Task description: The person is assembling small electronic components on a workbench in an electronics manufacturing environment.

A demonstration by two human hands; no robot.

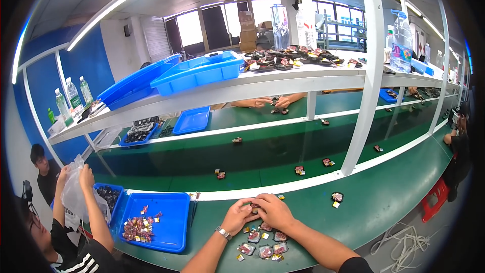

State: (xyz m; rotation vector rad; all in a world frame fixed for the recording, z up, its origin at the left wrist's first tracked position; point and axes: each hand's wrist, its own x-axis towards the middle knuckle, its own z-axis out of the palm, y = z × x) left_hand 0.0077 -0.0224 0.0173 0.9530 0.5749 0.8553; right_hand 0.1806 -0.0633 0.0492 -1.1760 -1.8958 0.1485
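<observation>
Small dark-and-red part [255, 209] is over the glossy green worktop [384, 207], pinched in the fingers of both left hand [238, 218] and right hand [275, 212]. Similar black-rimmed, silvery-and-red units [264, 252] clustered just below; shallow blue plastic tray [174, 227] to the left.

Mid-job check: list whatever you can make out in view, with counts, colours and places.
worktop: one, green, nearest the person
assemblies: several, dark, red and white, lower centre
open tray: one, blue, lower left
small parts: uncounted heap, mostly red, inside that tray
plastic bag: one, translucent, left, in a co-worker's hands
co-workers: several, black clothing where seen, left, right and across
upper trays: at least two, blue, shelf left
shelf heap: uncounted, mostly black, shelf centre
bottles: several, mostly clear, both shelf ends
stool: one, red, right
cable: tangled, white, floor right
held assembly: one, partly hidden, between both hands
left hand, right hand: one each, bare, lower centre
</observation>
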